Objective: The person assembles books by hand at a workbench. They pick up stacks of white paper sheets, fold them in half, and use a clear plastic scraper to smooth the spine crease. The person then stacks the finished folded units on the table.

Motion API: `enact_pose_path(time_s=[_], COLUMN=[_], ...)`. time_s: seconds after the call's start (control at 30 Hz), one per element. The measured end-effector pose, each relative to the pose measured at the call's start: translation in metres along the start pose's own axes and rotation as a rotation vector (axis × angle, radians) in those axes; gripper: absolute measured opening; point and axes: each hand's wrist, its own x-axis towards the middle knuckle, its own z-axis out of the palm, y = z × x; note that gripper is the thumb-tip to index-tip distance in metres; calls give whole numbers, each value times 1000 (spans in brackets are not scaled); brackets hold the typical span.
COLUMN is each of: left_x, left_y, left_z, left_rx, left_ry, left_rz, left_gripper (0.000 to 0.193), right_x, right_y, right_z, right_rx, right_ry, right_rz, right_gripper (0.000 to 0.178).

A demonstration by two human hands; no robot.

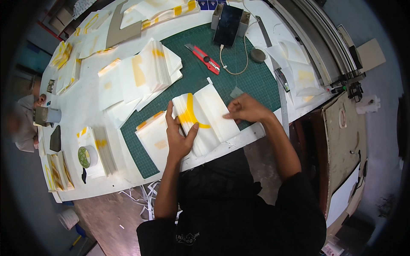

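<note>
A thick stack of folded white sheets (pixel 205 136) with a curved yellow band lies opened in front of me at the near edge of the green cutting mat (pixel 258 91). My left hand (pixel 180 138) grips the stack's left side, thumb on top and fingers along the far left edge. At the right, my right hand (pixel 248 109) has its fingers closed at the edge of the opened white sheet (pixel 220 104). A small clear piece (pixel 236 92) shows just beyond those fingers. Another folded bundle (pixel 153 143) lies partly behind my left hand.
A red utility knife (pixel 204 59), a phone (pixel 228 25) with a cable and a round dark tin (pixel 258 55) are on the mat. Paper stacks (pixel 145 70) and a tape roll (pixel 87 156) stand left. A steel ruler (pixel 285 106) lies right. Another person (pixel 26 121) is at far left.
</note>
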Motion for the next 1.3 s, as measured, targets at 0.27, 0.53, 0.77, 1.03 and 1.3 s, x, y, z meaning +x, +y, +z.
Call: enact_pose_path(time_s=[0.27, 0.53, 0.77, 1.03, 1.3], left_x=[0, -1, -1, -1, -1], left_y=[-2, -6, 2, 1, 2], left_z=[0, -1, 0, -1, 0], left_rx=[13, 18, 62, 56, 14], left_ry=[-2, 19, -14, -18, -21], left_rz=[-18, 9, -12, -16, -22], left_gripper=[96, 97, 98, 98, 97], right_x=[76, 25, -28, -42, -39], right_y=[-34, -18, 7, 15, 28], right_z=[-7, 3, 18, 20, 11], right_rx=[223, 69, 67, -420, -254], right_ry=[144, 90, 90, 776, 781], right_rz=[49, 25, 40, -216, -166], right_gripper=[26, 31, 31, 41, 28])
